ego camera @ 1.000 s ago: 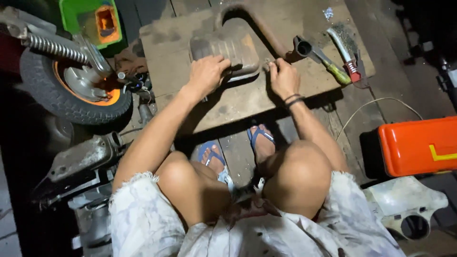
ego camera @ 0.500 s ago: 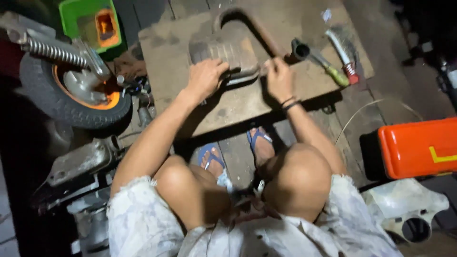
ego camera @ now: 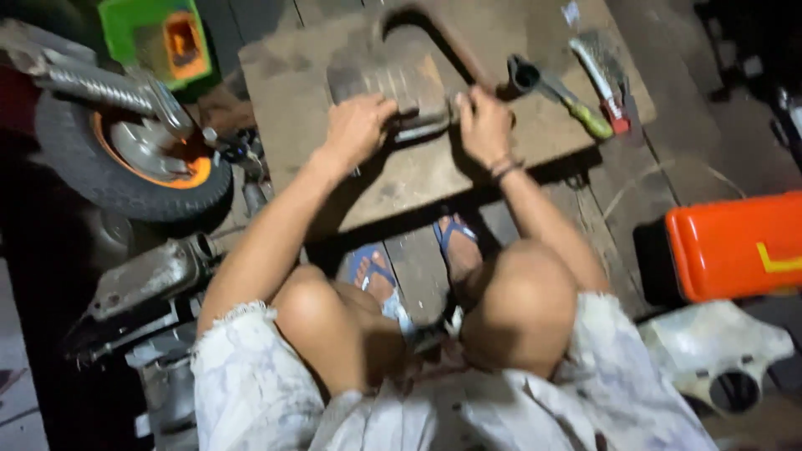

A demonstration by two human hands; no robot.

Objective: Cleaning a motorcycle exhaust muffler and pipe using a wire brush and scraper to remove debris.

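The person squats over a low wooden board (ego camera: 351, 179), both hands on a grey metal exhaust part (ego camera: 393, 88) that lies flat on it. The left hand (ego camera: 357, 127) is curled over the near left edge of the muffler body, fingers closed down on it. The right hand (ego camera: 484, 125), with a band at the wrist, is closed around the part's near right end, where a short bright tube sticks out between the two hands; the picture is blurred, so exactly what the fingers pinch there cannot be told.

The muffler body's long axis runs roughly left to right across the board, just beyond the knuckles. From its far side a rusty curved pipe (ego camera: 434, 33) arches away from the hands and comes back down toward the right hand, ending just beside it.

Right of the right hand, near but not touching, lies a socket tool with a yellow-green handle (ego camera: 555, 93), its open socket end pointing toward the hand. Just beyond it lies a wire brush with a red grip (ego camera: 601, 79).

Well to the left of the left hand stands a small wheel with an orange rim (ego camera: 134, 163), a coil spring (ego camera: 92, 83) above it. Well right of the grip sits an orange case (ego camera: 735, 246). Blue sandals (ego camera: 455, 234) show below the board.
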